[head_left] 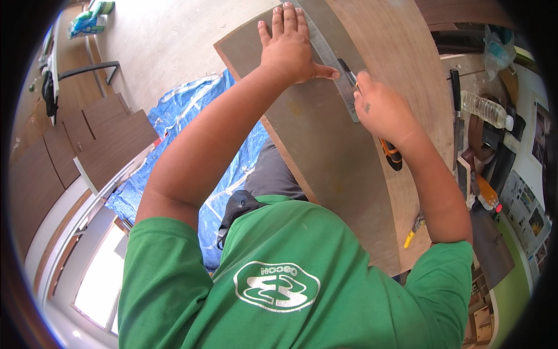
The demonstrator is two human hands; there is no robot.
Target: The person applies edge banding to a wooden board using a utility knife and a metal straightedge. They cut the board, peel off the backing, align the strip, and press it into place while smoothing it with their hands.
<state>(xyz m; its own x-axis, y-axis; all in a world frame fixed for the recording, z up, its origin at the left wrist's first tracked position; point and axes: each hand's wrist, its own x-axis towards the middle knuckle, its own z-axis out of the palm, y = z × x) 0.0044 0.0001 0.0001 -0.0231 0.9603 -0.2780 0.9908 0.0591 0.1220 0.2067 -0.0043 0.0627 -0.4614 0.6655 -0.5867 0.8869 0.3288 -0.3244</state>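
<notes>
My left hand [289, 46] lies flat, fingers spread, pressing a metal ruler [331, 61] onto a grey-brown sheet [325, 151] that rests on a wooden board [401, 58]. The thumb touches the ruler's edge. My right hand [381, 104] is closed around an orange-and-black utility knife [390, 152], its blade end [347, 71] set against the ruler's right side. The knife's rear sticks out below the wrist.
A blue tarp [192, 134] covers the floor to the left. Brown wooden panels [93, 145] lie further left. On the right stand a clear plastic bottle [485, 109], an orange bottle [487, 196] and assorted clutter. A yellow-handled tool [412, 234] lies on the board's near edge.
</notes>
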